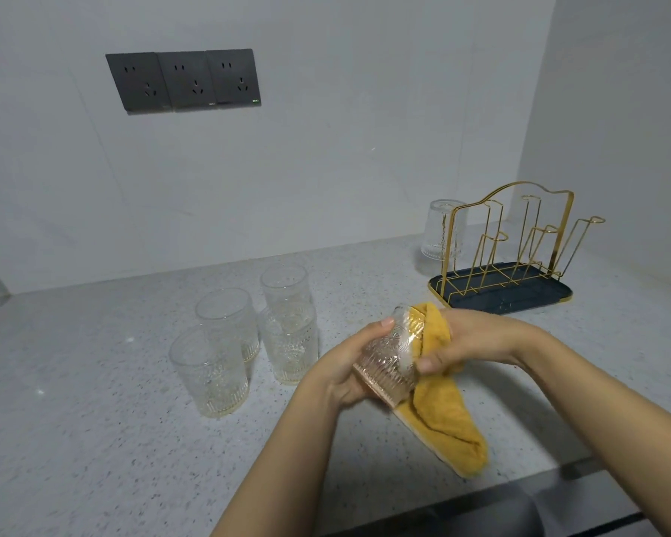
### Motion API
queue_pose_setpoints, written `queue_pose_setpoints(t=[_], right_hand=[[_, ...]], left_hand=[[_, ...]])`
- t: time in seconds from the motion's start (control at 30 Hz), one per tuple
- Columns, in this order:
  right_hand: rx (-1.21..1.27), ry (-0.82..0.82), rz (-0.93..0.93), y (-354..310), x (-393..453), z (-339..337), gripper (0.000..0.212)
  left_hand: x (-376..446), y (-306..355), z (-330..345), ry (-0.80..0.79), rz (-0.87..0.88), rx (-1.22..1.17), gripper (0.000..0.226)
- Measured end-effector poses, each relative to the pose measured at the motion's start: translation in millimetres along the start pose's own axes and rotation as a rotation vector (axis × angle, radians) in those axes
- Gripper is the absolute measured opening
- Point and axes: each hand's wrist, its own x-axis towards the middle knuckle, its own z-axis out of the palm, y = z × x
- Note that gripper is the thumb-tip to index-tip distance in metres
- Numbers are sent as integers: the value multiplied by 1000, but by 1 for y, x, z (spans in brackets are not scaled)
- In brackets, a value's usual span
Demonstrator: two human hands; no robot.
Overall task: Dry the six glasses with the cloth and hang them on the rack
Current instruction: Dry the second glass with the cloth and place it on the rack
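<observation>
My left hand [345, 358] grips a ribbed clear glass [392, 356], tilted with its mouth toward the right. My right hand [469, 343] holds a yellow cloth [442, 416] pushed into the glass mouth; the cloth's tail hangs down onto the counter. Several more clear glasses [217, 358] stand upright in a cluster to the left. One glass [440, 230] hangs upside down on the far left peg of the gold wire rack [520, 242], which stands in a dark tray [520, 300] at the back right.
The speckled grey counter [94, 420] meets a white wall at the back and on the right. Three dark wall sockets [183, 81] sit high on the back wall. A dark counter edge [500, 505] runs along the bottom right.
</observation>
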Motion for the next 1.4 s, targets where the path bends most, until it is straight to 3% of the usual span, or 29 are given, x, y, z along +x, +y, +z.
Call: queue_pose_setpoints(t=[0.1, 0.2, 0.27, 0.47, 0.53, 0.63, 0.73, 0.8, 0.9, 0.97, 1.07, 1.13, 1.2, 1.27, 1.4], right_hand=[[-30, -49, 37, 7, 4, -1, 44], [128, 84, 4, 16, 8, -5, 51], [300, 177, -24, 22, 10, -7, 49], [595, 317, -48, 11, 21, 9, 23], [557, 327, -67, 6, 23, 15, 11], [496, 280, -113, 2, 26, 25, 13], [383, 201, -125, 5, 25, 28, 21], [219, 131, -67, 7, 22, 28, 25], [-178, 66, 2, 18, 24, 32, 36], [-234, 84, 13, 20, 22, 32, 37], [-71, 155, 17, 19, 15, 25, 26], [206, 188, 3, 17, 12, 17, 31], [592, 163, 25, 17, 11, 12, 39], [810, 159, 37, 17, 12, 8, 38], [646, 193, -18, 15, 14, 10, 33]], left_hand=[[-1, 1, 1, 5, -33, 12, 100], [-2, 3, 2, 87, 17, -59, 67], [2, 2, 0, 172, 138, -70, 64], [11, -12, 2, 438, 485, 405, 53], [11, -11, 3, 485, 507, 400, 46], [9, -7, 5, 520, 458, 336, 34], [9, -7, 4, 542, 354, 291, 52], [11, -7, 4, 532, 260, 255, 57], [7, -5, 7, 440, 168, 264, 37], [5, -6, 8, 404, 136, 297, 36], [2, -6, 15, 396, 138, 312, 57], [3, -6, 17, 401, 241, 359, 70], [0, -8, 19, 383, 386, 415, 63], [1, -12, 20, 368, 483, 491, 50], [2, -14, 23, 431, 574, 474, 44]])
